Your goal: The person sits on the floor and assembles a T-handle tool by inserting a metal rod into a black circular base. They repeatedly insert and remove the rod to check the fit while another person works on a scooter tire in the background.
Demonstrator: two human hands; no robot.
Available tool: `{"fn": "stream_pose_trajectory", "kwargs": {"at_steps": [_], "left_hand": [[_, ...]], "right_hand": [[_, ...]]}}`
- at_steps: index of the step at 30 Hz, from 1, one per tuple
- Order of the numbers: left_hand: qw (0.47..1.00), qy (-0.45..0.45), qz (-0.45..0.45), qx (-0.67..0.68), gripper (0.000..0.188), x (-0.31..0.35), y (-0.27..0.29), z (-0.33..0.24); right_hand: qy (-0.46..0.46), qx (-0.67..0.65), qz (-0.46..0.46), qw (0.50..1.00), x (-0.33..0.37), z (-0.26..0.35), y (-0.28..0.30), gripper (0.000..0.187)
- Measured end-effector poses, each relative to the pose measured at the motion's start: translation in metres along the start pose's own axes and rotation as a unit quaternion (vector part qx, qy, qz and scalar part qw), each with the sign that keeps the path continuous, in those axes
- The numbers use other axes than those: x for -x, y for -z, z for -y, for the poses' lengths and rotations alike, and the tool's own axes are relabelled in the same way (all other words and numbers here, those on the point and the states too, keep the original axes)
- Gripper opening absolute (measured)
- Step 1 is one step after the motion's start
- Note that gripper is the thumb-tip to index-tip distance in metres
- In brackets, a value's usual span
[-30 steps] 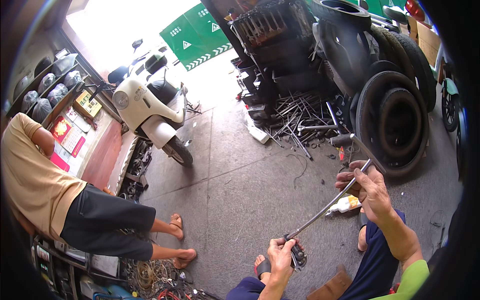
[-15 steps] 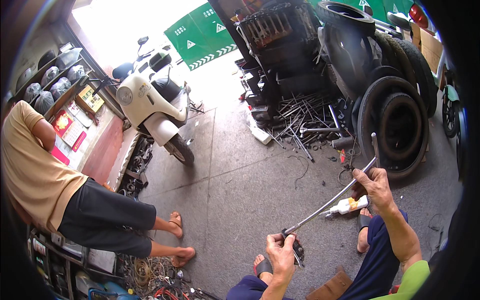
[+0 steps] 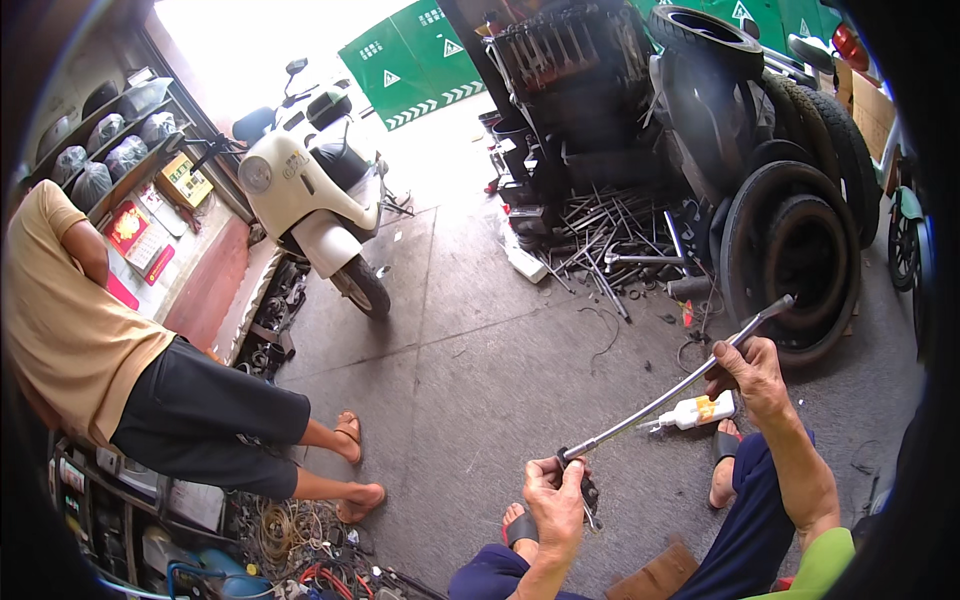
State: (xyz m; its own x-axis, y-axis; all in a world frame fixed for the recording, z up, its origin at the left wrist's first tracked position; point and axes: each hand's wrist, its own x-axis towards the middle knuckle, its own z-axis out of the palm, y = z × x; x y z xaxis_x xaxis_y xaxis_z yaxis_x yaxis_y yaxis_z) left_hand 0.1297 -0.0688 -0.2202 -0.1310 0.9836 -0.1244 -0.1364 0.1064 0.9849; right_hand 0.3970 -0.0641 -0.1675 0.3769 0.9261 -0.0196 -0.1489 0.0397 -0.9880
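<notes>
Between my two hands runs a long, thin metal rod [image 3: 650, 408], slanting up to the right, its far end bent at an angle. My left hand [image 3: 553, 500] is closed around its lower end, where a dark collar and a small black part [image 3: 589, 490] show beside the fingers. Higher up, my right hand [image 3: 750, 382] pinches the rod between thumb and fingers, just below the bend. The bent tip is in front of the stacked tyres. What the black part is, I cannot make out. A white squeeze bottle [image 3: 697, 411] with an orange label lies on the floor beneath the rod.
Scrap rods [image 3: 610, 235] are heaped below a tool rack [image 3: 560, 50]. Tyres [image 3: 790, 260] lean at the right. A cream scooter [image 3: 320, 200] stands far left; another person [image 3: 90, 320] is at a shelf. Tangled cables [image 3: 290, 535] and a cardboard piece [image 3: 655, 573] lie near.
The rod has turned about its length: its bent tip pointed upward before and now points off to the right. My left hand has shifted slightly left; both hands keep their hold.
</notes>
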Motion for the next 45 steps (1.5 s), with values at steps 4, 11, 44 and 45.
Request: {"fn": "stream_pose_trajectory", "kwargs": {"at_steps": [4,11,44,45], "left_hand": [[1.000,-0.010,0.009,0.011,0.019,-0.004,0.004,0.002],[1.000,0.000,0.012,0.023,0.016,-0.003,0.002,-0.006],[0.983,-0.148,-0.066,-0.088,0.013,0.000,0.000,-0.018],[0.978,-0.156,-0.074,-0.118,0.014,0.001,0.003,-0.019]], "right_hand": [[-0.016,-0.011,0.064,0.998,0.000,0.005,0.007,0.027],[0.008,-0.103,0.133,0.986,0.001,0.016,0.005,0.024],[0.034,-0.053,0.103,0.993,0.005,-0.007,-0.006,0.030],[0.033,-0.076,0.094,0.992,0.005,-0.006,-0.011,0.033]]}}
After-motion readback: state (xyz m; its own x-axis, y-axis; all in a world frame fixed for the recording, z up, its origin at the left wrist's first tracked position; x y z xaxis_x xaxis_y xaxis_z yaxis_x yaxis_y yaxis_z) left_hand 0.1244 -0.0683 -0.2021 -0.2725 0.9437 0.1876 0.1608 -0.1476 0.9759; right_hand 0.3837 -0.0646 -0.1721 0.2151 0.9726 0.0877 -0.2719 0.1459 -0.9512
